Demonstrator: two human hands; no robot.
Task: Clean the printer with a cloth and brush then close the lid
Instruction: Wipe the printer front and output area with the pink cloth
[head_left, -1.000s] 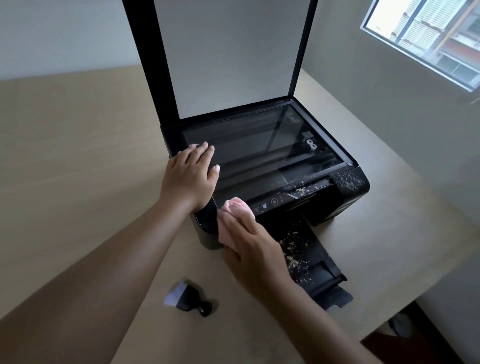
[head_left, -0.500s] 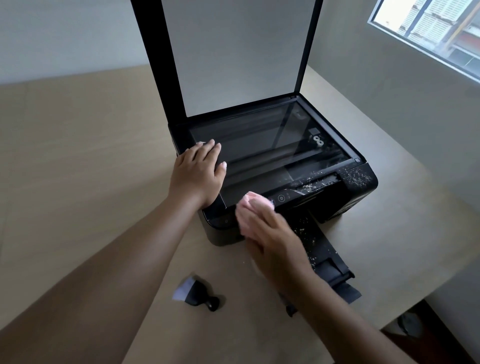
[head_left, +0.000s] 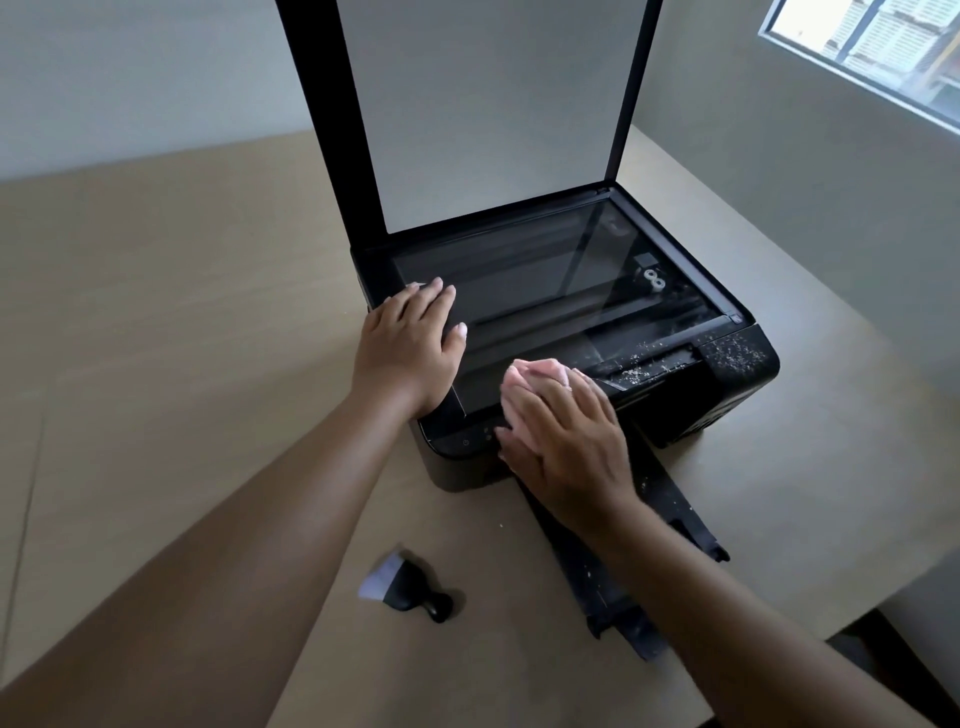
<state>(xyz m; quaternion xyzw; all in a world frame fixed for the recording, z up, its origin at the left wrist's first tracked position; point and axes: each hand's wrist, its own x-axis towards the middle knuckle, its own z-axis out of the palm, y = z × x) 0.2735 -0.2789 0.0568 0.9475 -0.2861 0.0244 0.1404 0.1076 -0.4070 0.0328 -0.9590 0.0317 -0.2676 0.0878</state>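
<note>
A black printer (head_left: 727, 395) stands on the table with its lid (head_left: 493, 114) raised upright, showing the scanner glass (head_left: 561, 291). My left hand (head_left: 410, 348) lies flat on the printer's front left corner, holding nothing. My right hand (head_left: 566, 441) presses a pink cloth (head_left: 535, 374) onto the front control strip, near the middle. Pale crumbs speckle the front right corner (head_left: 732, 356) and the paper output tray (head_left: 670, 499). A small black brush with white bristles (head_left: 405, 584) lies on the table in front of the printer, between my forearms.
The beige table (head_left: 156, 312) stretches left of the printer. Its right edge (head_left: 883, 571) drops off beside a grey wall. The extended output tray juts toward me under my right forearm. A window (head_left: 883, 47) is at the upper right.
My right hand has slid the pink cloth rightward along the front strip, from the left corner to the middle. My left hand stays pressed on the corner.
</note>
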